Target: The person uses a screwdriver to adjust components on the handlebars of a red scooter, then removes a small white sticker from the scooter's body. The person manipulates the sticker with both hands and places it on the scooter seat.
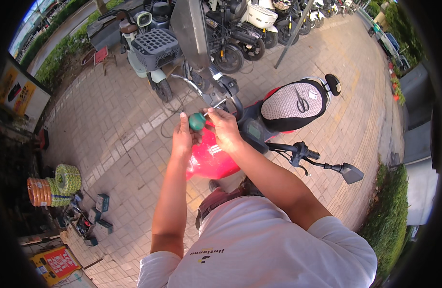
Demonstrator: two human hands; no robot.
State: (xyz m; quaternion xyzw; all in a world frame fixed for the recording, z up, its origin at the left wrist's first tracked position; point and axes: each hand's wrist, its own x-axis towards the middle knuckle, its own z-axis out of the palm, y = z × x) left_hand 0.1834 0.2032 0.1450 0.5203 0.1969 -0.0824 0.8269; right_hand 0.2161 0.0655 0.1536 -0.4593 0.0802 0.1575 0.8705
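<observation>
Gripping a green-handled screwdriver (198, 121) between both hands, the person leans over the front of a red scooter (209, 158). Right hand (224, 128) closes around the handle's far side, fingers pressed together; left hand (182, 139) cups its butt end, seemingly to steady and push. Beyond the grip, the metal shaft points up toward the mirror stem fitting (220, 98), so force likely runs straight along it. Behind the right wrist, scissors (301, 101) rest on the seat (290, 103).

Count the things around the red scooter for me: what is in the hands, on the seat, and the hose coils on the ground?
Green-handled screwdriver, gripped by left hand and right hand: 1
Scissors on the seat: 1
Hose coils: 2
Total: 4
</observation>
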